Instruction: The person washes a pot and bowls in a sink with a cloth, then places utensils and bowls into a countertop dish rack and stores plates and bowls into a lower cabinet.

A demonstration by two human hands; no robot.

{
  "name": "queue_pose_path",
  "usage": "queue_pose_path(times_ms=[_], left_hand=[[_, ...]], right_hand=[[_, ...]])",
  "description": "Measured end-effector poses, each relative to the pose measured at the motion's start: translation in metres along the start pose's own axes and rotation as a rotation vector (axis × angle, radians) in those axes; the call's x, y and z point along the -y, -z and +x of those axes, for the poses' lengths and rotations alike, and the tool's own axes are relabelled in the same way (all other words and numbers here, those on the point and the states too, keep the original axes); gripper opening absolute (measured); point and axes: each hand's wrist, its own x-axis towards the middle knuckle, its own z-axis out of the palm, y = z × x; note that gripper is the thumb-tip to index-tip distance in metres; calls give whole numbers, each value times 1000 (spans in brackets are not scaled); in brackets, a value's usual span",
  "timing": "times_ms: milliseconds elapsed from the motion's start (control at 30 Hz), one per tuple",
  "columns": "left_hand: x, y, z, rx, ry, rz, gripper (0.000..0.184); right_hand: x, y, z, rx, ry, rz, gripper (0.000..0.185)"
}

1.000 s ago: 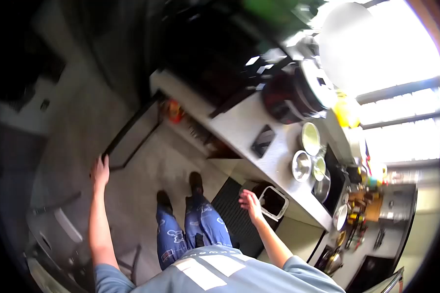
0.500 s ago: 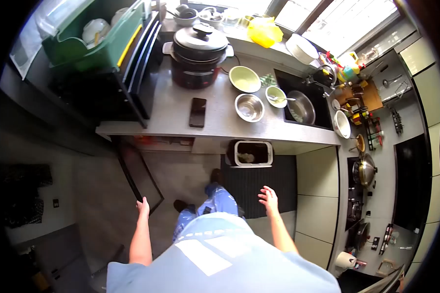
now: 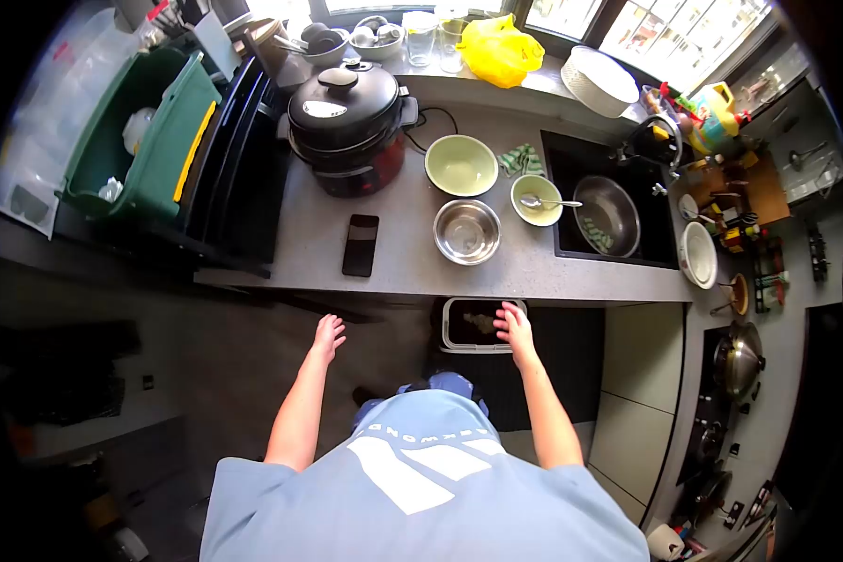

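My left hand hangs in the air just below the counter's front edge, fingers spread and holding nothing. Close above it is the dark edge of a cabinet door under the counter. My right hand is also free, its fingers slightly curled and apart, over the right side of the trash bin. On the counter ahead are a black phone, a steel bowl, a light green bowl and a smaller green bowl with a spoon in it.
A lidded electric cooker stands at the counter's back left, beside a green bin. At right, the black sink holds a steel basin. A yellow bag lies on the windowsill. The stove is far right.
I have moved closer to the counter. My left hand has left the cabinet door's edge, and the door has swung in toward the counter. Both hands have risen in view.
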Motion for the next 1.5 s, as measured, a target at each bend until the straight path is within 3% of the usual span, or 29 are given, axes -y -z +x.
queue_pose_path(times_ms=[167, 300, 400, 500, 633, 667, 700, 867, 967, 1100, 1133, 1233, 1267, 1367, 1500], left_hand=[[-50, -51, -59, 116, -93, 195, 50], [-68, -88, -94, 183, -120, 269, 47], [-79, -112, -95, 196, -161, 349, 45], [-84, -128, -96, 214, -155, 360, 45], [-85, -130, -101, 199, -130, 348, 44], [-84, -126, -105, 177, -134, 337, 43], [-81, -121, -108, 156, -139, 324, 43], [-60, -84, -124, 19, -123, 215, 42], [-45, -70, -134, -33, -96, 159, 41], [-43, -75, -133, -30, -110, 117, 40], [-47, -79, -133, -16, -121, 111, 40], [-61, -95, -127, 26, -162, 105, 41], [-67, -101, -125, 38, -171, 98, 40], [-88, -127, -120, 85, -225, 155, 39], [-125, -178, -117, 239, -339, 222, 48]], right_hand=[[40, -46, 97, -29, 0, -151, 54], [27, -61, 153, -281, 297, -423, 55], [72, -67, 152, -414, 613, -565, 50], [119, -78, 186, -179, 471, -386, 51], [142, -86, 272, -228, 214, -425, 65], [138, -90, 299, -277, 88, -445, 71], [107, -92, 350, -327, 101, -502, 72], [119, -95, 363, -209, 233, -668, 52], [158, -100, 313, -85, 73, -246, 41], [174, -109, 306, -56, 266, -109, 43], [187, -107, 292, -87, 332, -235, 43], [172, -99, 311, -96, 436, -220, 39], [184, -97, 294, -86, 343, -173, 40], [181, -77, 271, -40, 682, -53, 42], [205, -41, 170, 57, 658, 49, 45]])
